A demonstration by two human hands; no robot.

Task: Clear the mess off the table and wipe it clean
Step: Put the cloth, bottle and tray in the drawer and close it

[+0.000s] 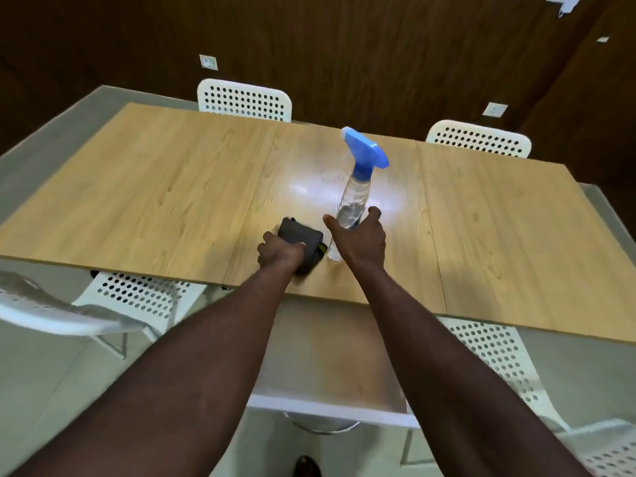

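- Table (155,187): wooden top, the largest item in view. It carries the bottle and the cloth, both close to the middle of its near edge. We judge the clearing part largely done and wiping to be the step in hand. A bright glare patch surrounds the bottle; we cannot tell whether that area is wet.
- Chairs (244,98): white perforated seats stand along the far and near sides. We keep each wiping stroke on the top and stop short of the edge, so that no liquid runs onto the seats.
- Spray bottle (356,187): clear body, blue trigger head, upright, just to the right of the cloth. For an even wipe, we spray lightly across the top and avoid soaking one spot.
- Right hand (358,239): thumb and fingers are spread wide, one to each side of the bottle's lower body. We cannot tell whether they touch it. We close fully round the body before lifting, since smooth plastic probably slips.
- Left hand (280,251): fingers curl down over the near part of the cloth and grip it against the top.
- Cloth (303,235): dark grey, folded, lying flat beside the bottle's base. We keep it folded, press evenly, and overlap the strokes from far side to near side.
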